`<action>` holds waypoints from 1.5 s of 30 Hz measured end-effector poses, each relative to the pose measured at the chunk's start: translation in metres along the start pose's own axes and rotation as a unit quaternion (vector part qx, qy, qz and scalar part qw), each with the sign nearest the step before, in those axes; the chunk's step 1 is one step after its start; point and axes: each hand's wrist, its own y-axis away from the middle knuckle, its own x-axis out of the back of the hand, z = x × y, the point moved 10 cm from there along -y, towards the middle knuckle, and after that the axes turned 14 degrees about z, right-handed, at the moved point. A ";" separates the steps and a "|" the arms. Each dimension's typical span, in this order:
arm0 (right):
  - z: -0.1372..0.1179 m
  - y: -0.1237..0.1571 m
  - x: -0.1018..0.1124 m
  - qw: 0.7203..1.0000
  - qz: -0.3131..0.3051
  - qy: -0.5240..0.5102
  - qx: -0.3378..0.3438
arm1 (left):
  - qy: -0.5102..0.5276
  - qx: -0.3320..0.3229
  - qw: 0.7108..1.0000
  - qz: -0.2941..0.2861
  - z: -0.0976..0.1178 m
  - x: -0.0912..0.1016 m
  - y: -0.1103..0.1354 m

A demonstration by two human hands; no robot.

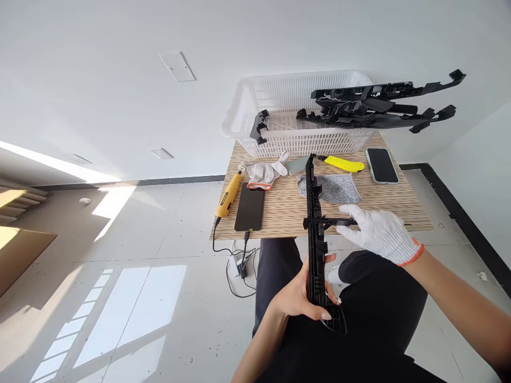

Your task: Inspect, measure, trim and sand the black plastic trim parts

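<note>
My bare left hand (301, 292) is wrapped round the near end of a long black plastic part (315, 234) that runs from my lap up over the table edge. My right hand (379, 231), in a white knit glove with an orange cuff, rests fingers together on a short side arm of that part at the table's front edge. A grey cloth (333, 187) lies just beyond it, and the part's far tip reaches a yellow utility knife (343, 164).
A small wood-grain table (279, 210) holds a white basket (287, 114) with several long black plastic parts (379, 106) across it, a spare white glove (265, 173), a yellow rotary tool (228, 196), a black phone (249, 207) on a cable and a green-cased phone (382, 165).
</note>
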 end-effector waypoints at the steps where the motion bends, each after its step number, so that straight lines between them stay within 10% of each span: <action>1: -0.001 0.000 0.005 1.000 0.024 -0.010 0.005 | -0.007 -0.004 1.000 0.003 0.000 0.000 0.001; 7: -0.004 0.000 0.041 0.985 0.167 -0.033 0.035 | 0.004 -0.004 0.998 0.055 -0.004 0.009 0.005; 20: 0.020 0.012 0.043 0.987 0.159 -0.025 -0.015 | -0.016 0.092 0.995 0.035 -0.047 -0.004 0.037; 31: 0.006 -0.005 0.038 0.992 0.125 0.011 -0.016 | -0.013 -0.101 0.977 0.185 0.029 0.033 -0.026; 45: 0.010 -0.034 0.028 0.991 0.095 0.097 -0.002 | -0.022 -0.131 0.954 0.271 0.035 0.051 -0.034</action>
